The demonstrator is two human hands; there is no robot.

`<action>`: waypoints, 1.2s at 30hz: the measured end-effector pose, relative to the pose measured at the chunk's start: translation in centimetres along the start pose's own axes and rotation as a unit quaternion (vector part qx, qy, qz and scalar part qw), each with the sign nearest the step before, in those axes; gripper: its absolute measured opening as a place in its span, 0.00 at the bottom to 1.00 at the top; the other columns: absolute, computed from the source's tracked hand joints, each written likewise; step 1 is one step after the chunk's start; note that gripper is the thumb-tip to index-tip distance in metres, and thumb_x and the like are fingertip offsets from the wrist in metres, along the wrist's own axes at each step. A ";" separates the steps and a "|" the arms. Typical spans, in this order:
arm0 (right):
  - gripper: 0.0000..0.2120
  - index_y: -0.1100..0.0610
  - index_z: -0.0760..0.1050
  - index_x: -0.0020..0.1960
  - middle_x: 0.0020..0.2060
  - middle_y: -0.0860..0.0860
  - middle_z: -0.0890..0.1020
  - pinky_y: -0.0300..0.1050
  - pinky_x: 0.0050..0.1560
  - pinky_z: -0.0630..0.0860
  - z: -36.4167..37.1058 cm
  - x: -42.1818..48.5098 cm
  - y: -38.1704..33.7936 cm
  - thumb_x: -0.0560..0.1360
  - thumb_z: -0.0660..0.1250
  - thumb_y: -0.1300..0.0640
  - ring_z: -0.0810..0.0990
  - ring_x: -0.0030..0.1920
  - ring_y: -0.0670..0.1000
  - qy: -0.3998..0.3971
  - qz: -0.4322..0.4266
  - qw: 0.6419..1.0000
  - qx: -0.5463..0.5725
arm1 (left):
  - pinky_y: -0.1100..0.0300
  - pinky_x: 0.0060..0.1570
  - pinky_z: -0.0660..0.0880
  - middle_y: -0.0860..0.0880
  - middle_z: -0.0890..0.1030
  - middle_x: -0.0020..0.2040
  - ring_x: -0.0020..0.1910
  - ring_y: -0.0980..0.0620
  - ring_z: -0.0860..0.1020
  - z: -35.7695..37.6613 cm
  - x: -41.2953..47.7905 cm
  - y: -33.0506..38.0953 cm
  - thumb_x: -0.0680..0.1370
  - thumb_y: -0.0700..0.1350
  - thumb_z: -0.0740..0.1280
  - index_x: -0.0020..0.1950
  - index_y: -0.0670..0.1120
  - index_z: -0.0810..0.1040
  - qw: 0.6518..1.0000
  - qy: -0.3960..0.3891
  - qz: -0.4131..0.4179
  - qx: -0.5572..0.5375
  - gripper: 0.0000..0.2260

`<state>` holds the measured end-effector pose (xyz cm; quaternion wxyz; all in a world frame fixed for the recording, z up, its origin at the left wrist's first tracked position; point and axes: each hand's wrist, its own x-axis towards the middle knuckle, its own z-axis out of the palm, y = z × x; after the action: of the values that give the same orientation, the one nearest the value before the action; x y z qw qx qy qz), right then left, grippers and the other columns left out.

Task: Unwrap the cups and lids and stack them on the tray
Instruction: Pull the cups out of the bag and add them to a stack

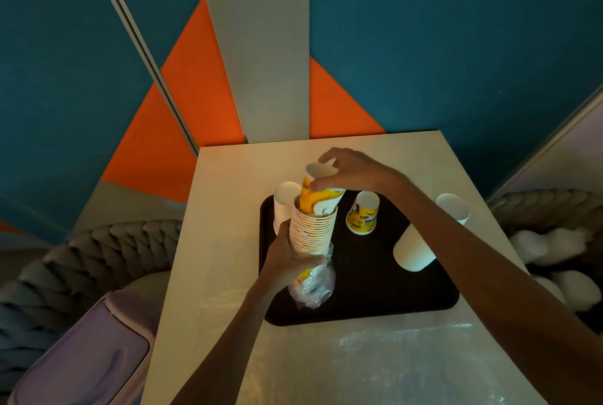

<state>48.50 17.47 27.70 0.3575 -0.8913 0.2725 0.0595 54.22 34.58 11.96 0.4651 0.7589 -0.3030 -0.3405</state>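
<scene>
Cup stack: tall nested stack of yellow-and-white printed paper cups (313, 231), upright over the tray's left part
Top cup: one yellow-and-white paper cup (321, 190), tilted, half out of the stack
Right hand (352, 172): fingers curled round the top cup's rim
Left hand (290, 264): grasps the stack low down
Wrap: crumpled clear plastic sleeve (315, 288), bunched round the stack's foot
Tray: black rectangular plastic tray (375, 300) on a pale table (208, 241)
Progress: seemingly midway; a lone yellow cup (363, 213) and plain white cups (414, 251) sit unwrapped, sleeve not off, no lids made out
Writing: dark print on the lone yellow cup, too blurred to read
</scene>
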 end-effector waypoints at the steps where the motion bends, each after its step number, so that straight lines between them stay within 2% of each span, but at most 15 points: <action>1: 0.30 0.52 0.67 0.68 0.56 0.51 0.71 0.42 0.46 0.70 -0.6 -0.2 0.2 0.70 0.72 0.45 0.71 0.54 0.50 0.007 0.005 1.000 0.018 | 0.72 0.50 0.69 0.57 0.73 0.60 0.61 0.57 0.71 -0.1 -0.1 0.1 0.65 0.43 0.79 0.70 0.50 0.62 1.000 0.006 0.001 0.000 0.39; 5: 0.24 0.51 0.66 0.65 0.51 0.50 0.72 0.41 0.44 0.73 -2.0 -1.3 1.4 0.72 0.71 0.50 0.74 0.52 0.52 -0.009 0.041 0.996 0.084 | 0.74 0.47 0.69 0.56 0.72 0.59 0.59 0.58 0.70 -0.6 -0.6 0.7 0.65 0.40 0.79 0.71 0.48 0.62 0.999 0.042 -0.005 -0.008 0.39; 9: 0.25 0.52 0.64 0.62 0.55 0.54 0.75 0.47 0.53 0.76 -1.0 -2.2 3.6 0.71 0.73 0.55 0.77 0.55 0.55 -0.057 0.078 0.987 0.129 | 0.74 0.46 0.70 0.56 0.72 0.58 0.59 0.58 0.71 -1.0 -0.8 1.1 0.65 0.39 0.78 0.70 0.48 0.62 0.998 0.059 0.004 -0.022 0.38; 13: 0.26 0.52 0.69 0.66 0.59 0.52 0.77 0.49 0.61 0.73 1.6 -2.5 6.1 0.70 0.73 0.54 0.75 0.60 0.53 -0.097 0.105 0.978 0.155 | 0.73 0.46 0.71 0.55 0.73 0.59 0.59 0.57 0.71 -1.1 -0.7 1.3 0.65 0.39 0.79 0.69 0.48 0.63 0.998 0.059 0.008 -0.027 0.38; 15: 0.26 0.54 0.69 0.66 0.58 0.52 0.77 0.49 0.62 0.71 2.9 -2.4 7.3 0.71 0.73 0.53 0.75 0.59 0.52 -0.036 0.122 0.970 0.206 | 0.74 0.43 0.72 0.55 0.74 0.58 0.58 0.57 0.73 -1.0 -0.8 1.1 0.64 0.39 0.79 0.69 0.47 0.63 0.997 0.070 0.005 -0.031 0.38; 17: 0.28 0.56 0.68 0.67 0.59 0.53 0.76 0.49 0.62 0.70 4.3 -1.8 8.5 0.70 0.74 0.53 0.75 0.60 0.53 0.088 0.143 0.954 0.249 | 0.74 0.44 0.72 0.56 0.73 0.58 0.59 0.56 0.73 -1.0 -0.9 0.8 0.64 0.40 0.80 0.69 0.47 0.63 0.996 0.077 0.005 -0.032 0.39; 19: 0.31 0.58 0.67 0.67 0.61 0.54 0.76 0.47 0.59 0.71 5.7 -1.0 9.5 0.68 0.75 0.51 0.75 0.61 0.55 0.207 0.154 0.933 0.252 | 0.71 0.49 0.71 0.55 0.73 0.60 0.61 0.55 0.72 -0.9 -0.9 0.5 0.64 0.40 0.80 0.70 0.46 0.62 0.996 0.081 0.006 -0.029 0.40; 22: 0.35 0.59 0.67 0.66 0.60 0.56 0.77 0.47 0.56 0.74 7.4 0.4 10.5 0.66 0.77 0.51 0.76 0.60 0.56 0.304 0.150 0.907 0.248 | 0.70 0.51 0.73 0.55 0.74 0.60 0.61 0.54 0.73 -0.8 -0.9 0.2 0.63 0.40 0.80 0.70 0.46 0.63 0.996 0.082 0.010 -0.033 0.40; 25: 0.36 0.61 0.65 0.67 0.60 0.57 0.77 0.52 0.57 0.74 8.3 1.6 11.1 0.65 0.78 0.53 0.77 0.60 0.57 0.347 0.148 0.893 0.244 | 0.70 0.50 0.73 0.55 0.74 0.59 0.61 0.55 0.73 -0.6 -0.7 0.2 0.63 0.40 0.80 0.69 0.48 0.63 0.996 0.075 0.008 -0.040 0.40; 28: 0.36 0.63 0.66 0.66 0.60 0.59 0.77 0.49 0.55 0.74 9.0 2.6 11.8 0.65 0.79 0.56 0.77 0.59 0.59 0.366 0.145 0.892 0.223 | 0.67 0.53 0.74 0.55 0.75 0.60 0.62 0.54 0.74 -0.5 -0.3 0.1 0.63 0.41 0.80 0.69 0.48 0.64 0.997 0.070 0.004 -0.042 0.39; 34: 0.38 0.64 0.64 0.66 0.61 0.61 0.76 0.53 0.56 0.74 10.5 3.5 13.3 0.64 0.79 0.56 0.76 0.60 0.62 0.355 0.197 0.886 0.222 | 0.62 0.57 0.74 0.53 0.75 0.62 0.62 0.54 0.73 -0.4 -0.2 -0.2 0.63 0.41 0.80 0.70 0.47 0.63 0.997 0.064 -0.006 -0.036 0.40; 36: 0.40 0.64 0.61 0.68 0.62 0.61 0.75 0.53 0.58 0.73 11.1 3.4 13.8 0.64 0.79 0.57 0.75 0.62 0.63 0.336 0.214 0.888 0.230 | 0.63 0.56 0.74 0.55 0.75 0.60 0.62 0.55 0.73 -0.3 -0.1 -0.2 0.63 0.41 0.80 0.70 0.47 0.63 0.998 0.061 -0.009 -0.035 0.40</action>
<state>45.07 15.18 10.11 0.4182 -0.6712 0.5662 -0.2325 54.40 34.84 11.89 0.5057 0.7642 -0.2557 -0.3082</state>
